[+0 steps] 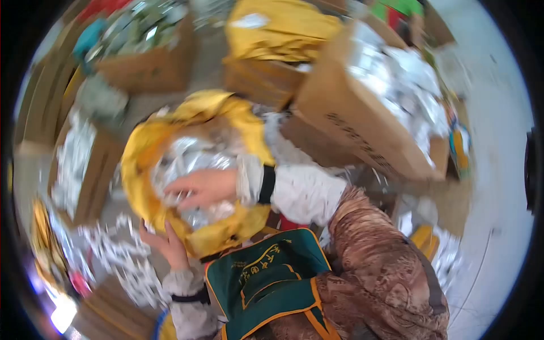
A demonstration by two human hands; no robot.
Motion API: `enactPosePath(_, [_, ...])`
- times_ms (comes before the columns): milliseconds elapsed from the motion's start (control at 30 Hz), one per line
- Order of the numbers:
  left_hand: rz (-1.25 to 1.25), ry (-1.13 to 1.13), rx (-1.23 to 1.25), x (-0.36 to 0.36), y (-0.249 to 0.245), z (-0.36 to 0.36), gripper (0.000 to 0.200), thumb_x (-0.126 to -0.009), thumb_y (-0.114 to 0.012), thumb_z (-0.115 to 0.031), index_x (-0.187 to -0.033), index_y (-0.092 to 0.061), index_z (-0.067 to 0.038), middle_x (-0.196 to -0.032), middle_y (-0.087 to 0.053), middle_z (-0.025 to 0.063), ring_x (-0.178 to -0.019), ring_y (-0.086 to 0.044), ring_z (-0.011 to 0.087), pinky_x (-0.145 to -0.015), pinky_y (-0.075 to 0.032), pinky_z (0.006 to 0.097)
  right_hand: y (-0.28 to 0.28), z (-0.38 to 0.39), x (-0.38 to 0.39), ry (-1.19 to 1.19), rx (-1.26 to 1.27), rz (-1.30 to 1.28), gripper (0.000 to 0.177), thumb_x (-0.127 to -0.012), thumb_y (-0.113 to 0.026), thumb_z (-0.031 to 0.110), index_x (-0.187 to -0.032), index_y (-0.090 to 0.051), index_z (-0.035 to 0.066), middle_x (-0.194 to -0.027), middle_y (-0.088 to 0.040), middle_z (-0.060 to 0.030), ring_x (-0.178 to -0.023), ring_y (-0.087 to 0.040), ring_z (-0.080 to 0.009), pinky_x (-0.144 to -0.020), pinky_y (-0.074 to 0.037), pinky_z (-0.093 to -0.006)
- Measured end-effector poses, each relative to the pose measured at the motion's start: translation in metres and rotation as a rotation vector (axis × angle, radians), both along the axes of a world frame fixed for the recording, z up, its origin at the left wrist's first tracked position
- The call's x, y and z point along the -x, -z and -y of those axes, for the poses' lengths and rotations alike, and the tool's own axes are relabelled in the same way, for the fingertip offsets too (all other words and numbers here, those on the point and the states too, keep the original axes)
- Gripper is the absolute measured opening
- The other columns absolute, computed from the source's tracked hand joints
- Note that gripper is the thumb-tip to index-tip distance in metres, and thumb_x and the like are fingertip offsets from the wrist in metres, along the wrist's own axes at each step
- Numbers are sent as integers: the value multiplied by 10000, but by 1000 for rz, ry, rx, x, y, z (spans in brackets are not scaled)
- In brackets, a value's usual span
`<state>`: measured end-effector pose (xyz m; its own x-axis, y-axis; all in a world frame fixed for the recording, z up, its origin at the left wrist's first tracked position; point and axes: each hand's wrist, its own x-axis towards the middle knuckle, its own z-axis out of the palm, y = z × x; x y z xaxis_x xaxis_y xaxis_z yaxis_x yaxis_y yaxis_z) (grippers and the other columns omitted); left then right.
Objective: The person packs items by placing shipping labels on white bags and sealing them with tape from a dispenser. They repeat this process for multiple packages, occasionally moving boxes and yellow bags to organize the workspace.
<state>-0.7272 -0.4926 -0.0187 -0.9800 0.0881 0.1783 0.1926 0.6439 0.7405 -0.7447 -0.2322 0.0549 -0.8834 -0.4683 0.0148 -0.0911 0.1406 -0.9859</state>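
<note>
A yellow sack (136,153) stands in front of me, its rim folded outward around a load of shiny, silvery plastic pieces (198,153). My right hand (207,188) reaches into its mouth from the right, fingers stretched out over the silvery pieces and touching them. Motion blur hides whether any piece is under the fingertips. At the sack's near left side is my left hand (169,248), thumb and fingers apart, against the yellow material. A green apron (266,277) with orange trim covers my front, just below the sack.
A large cardboard box (362,113) holding silvery material stands at the right. Another box (150,71) sits back left, and a yellow cover (277,28) lies over a box behind the sack. White strips (122,258) litter the floor at left. A person in green (405,8) is at the back.
</note>
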Motion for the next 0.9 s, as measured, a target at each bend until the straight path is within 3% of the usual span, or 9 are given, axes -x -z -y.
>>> enactPosePath(100, [146, 385, -80, -29, -47, -72, 457, -890, -598, -121, -1285, -420, 21, -1298, -396, 179, -1263, -358, 318, -1084, -259, 403, -53, -54, -100, 275, 154, -3, 407, -919, -599, 258, -1238, -531, 13, -1033, -664, -149, -948, -641, -226, -837, -492, -326])
enactPosePath(167, [292, 699, -59, -51, -70, -116, 333, -878, -592, -92, -1186, -522, 13, -1250, -431, 149, -1237, -387, 297, -1075, -271, 383, -44, -95, -181, 531, 122, 70, 364, -922, -605, 212, -1211, -550, -3, -1014, -668, -148, -927, -641, -203, -821, -497, -316])
enactPosePath(233, [664, 859, -241, -78, -104, -173, 239, -849, -598, -64, -1078, -578, 3, -1201, -449, 118, -1206, -410, 274, -1065, -280, 372, -31, -130, -272, 940, 56, 159, 331, -922, -607, 223, -1158, -588, -8, -978, -674, -146, -881, -648, -207, -787, -513, -337])
enactPosePath(333, [1110, 1073, -492, -124, -171, -265, 184, -807, -621, -63, -985, -614, -15, -1134, -449, 92, -1148, -429, 250, -1054, -288, 374, -22, -165, -406, 1296, -33, 332, 242, -920, -604, 199, -1075, -617, 14, -921, -670, -116, -877, -628, -191, -786, -492, -322])
enactPosePath(367, [1268, 1123, -561, -141, -197, -291, 179, -793, -630, -70, -965, -619, -21, -1113, -445, 86, -1127, -433, 244, -1051, -290, 379, -30, -168, -443, 1382, -7, 415, 230, -909, -606, 194, -1055, -620, 17, -909, -663, -131, -837, -635, -233, -756, -494, -343])
enactPosePath(500, [1513, 1545, -796, -216, -283, -395, 297, -670, -717, -167, -949, -634, -107, -995, -412, 91, -1073, -415, 273, -1073, -264, 501, -50, -171, -549, 1725, -357, 467, 228, -868, -622, 168, -1042, -609, 20, -884, -639, -166, -798, -630, -316, -701, -497, -365])
enactPosePath(600, [1528, 2024, -1012, -259, -315, -458, 237, -765, -712, -283, -932, -645, -129, -995, -453, 82, -1051, -462, 298, -1013, -349, 540, -41, -162, -603, 2012, -443, 502, 242, -859, -631, 157, -1064, -601, 30, -837, -623, -152, -767, -619, -297, -676, -490, -371])
enactPosePath(733, [1747, 2196, -968, -308, -348, -486, 200, -789, -739, -243, -929, -682, -373, -1067, -479, 22, -1022, -473, 265, -1019, -347, 498, -5, -158, -681, 2278, -499, 692, 281, -848, -648, 142, -1096, -584, 26, -804, -604, -134, -723, -594, -273, -671, -485, -374])
enactPosePath(900, [1749, 2345, -806, -320, -365, -505, 167, -799, -701, -198, -934, -656, -285, -1013, -506, 24, -977, -505, 261, -981, -375, 481, 47, -149, -733, 2483, -556, 792, 368, -817, -697, 179, -1103, -562, -10, -893, -616, -150, -782, -594, -282, -712, -485, -369])
